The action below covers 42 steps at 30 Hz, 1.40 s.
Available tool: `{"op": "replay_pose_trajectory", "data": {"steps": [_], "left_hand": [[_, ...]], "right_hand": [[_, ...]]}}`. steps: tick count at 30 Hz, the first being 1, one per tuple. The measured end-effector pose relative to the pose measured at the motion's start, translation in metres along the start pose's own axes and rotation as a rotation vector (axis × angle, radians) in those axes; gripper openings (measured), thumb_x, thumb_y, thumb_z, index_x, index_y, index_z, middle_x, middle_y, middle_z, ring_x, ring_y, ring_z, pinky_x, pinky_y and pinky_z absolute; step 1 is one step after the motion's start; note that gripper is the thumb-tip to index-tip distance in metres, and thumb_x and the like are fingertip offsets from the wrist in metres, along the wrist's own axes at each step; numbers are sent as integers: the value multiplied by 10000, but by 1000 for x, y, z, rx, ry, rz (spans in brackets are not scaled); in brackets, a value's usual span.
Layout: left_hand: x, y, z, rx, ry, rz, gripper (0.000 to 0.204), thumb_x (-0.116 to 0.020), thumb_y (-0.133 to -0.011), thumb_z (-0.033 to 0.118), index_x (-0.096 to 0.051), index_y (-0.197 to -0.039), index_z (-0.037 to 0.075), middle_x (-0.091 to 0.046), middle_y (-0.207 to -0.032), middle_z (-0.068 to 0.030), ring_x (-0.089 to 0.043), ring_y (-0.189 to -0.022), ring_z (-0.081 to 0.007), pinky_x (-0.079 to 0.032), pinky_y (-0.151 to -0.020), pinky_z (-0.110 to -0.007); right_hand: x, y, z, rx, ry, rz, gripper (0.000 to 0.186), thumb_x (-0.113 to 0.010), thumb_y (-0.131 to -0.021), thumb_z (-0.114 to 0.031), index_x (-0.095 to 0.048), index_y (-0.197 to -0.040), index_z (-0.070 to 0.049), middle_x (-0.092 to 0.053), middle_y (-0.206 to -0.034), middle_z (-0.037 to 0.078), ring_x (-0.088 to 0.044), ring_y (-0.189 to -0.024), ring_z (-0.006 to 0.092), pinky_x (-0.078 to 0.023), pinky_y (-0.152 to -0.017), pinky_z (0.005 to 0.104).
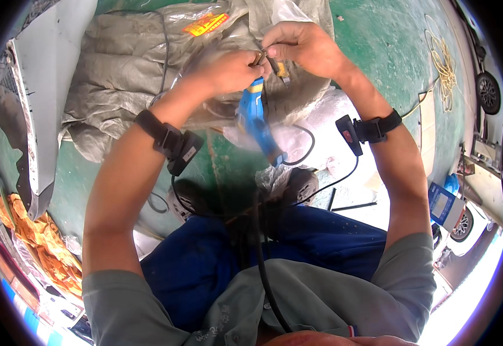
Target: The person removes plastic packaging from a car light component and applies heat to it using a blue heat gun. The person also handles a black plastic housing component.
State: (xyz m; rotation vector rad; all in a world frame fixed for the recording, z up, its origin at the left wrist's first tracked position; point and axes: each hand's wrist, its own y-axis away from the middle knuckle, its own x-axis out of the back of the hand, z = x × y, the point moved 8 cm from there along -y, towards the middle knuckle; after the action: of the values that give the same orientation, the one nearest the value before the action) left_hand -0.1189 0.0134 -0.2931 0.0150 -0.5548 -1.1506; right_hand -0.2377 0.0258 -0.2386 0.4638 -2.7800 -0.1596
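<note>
While the person squats over the green floor (pixel 372 34), both hands are close together in front of the body, above some woven sacks (pixel 121 57). The left hand (pixel 234 72) is curled with almost no gap, and it seems to have hold of the upper end of a blue tool (pixel 253 115), which extends below it, with the lower end toward the knees. The right hand (pixel 304 49) makes a narrow pinch of thumb and forefinger, apparently upon a small piece (pixel 260 56) beside the left fingertips (what exactly it is, I cannot tell, because the fingers cover most of it). In my judgement, this pinch is the weakest point: if the fingertips slip, the small piece could fall into the folds of the sacks and be difficult to find. The tool could also swing, since much of its body lies below the left hand. Furthermore, a dark cable (pixel 311 144) loops near its lower end; if a shoe (pixel 302 185) catches this cable, the tool may be pulled aside and scrape the fingers.
</note>
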Motion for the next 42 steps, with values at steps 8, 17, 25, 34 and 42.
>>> {"op": "replay_pose_trajectory", "data": {"steps": [8,17,25,34,42], "left_hand": [[-1,1,2,16,27,-10,195,-525,-1013,176,-675,-1060,63,-692,-1042,-61,-641,-1007,-189,-491,-929,-360],[-2,-1,1,22,47,-17,202,-525,-1023,177,-678,-1060,51,-689,-1051,-66,-636,-1001,-183,-490,-923,-349],[-1,-3,-2,17,84,14,221,-529,-1033,215,-692,-1058,68,-687,-1042,-62,-632,-993,-189,-484,-917,-353],[-2,-4,1,23,20,8,243,-517,-1039,236,-691,-1050,68,-689,-1046,-88,-640,-998,-221,-484,-924,-377],[1,-8,-26,90,108,69,193,-542,-1031,182,-683,-1037,52,-694,-1032,-49,-622,-1018,-164,-479,-930,-341]], "right_hand": [[3,-1,-2,16,135,50,119,-688,-924,-37,-689,-1038,-4,-741,-954,74,-691,-913,155,-539,-855,309],[0,1,-20,118,484,30,106,-683,-901,-67,-686,-1007,-73,-721,-885,102,-682,-786,236,-538,-750,346],[-6,0,-25,203,635,-16,117,-655,-902,-83,-665,-1018,-83,-702,-928,135,-663,-843,360,-529,-758,422],[-12,-2,-16,165,731,-49,140,-643,-908,-85,-662,-1047,-79,-701,-1003,152,-665,-941,385,-535,-810,436],[-21,12,-12,257,715,136,405,-620,-864,-39,-623,-1261,-116,-692,-1016,204,-665,-964,409,-550,-833,461]]}}
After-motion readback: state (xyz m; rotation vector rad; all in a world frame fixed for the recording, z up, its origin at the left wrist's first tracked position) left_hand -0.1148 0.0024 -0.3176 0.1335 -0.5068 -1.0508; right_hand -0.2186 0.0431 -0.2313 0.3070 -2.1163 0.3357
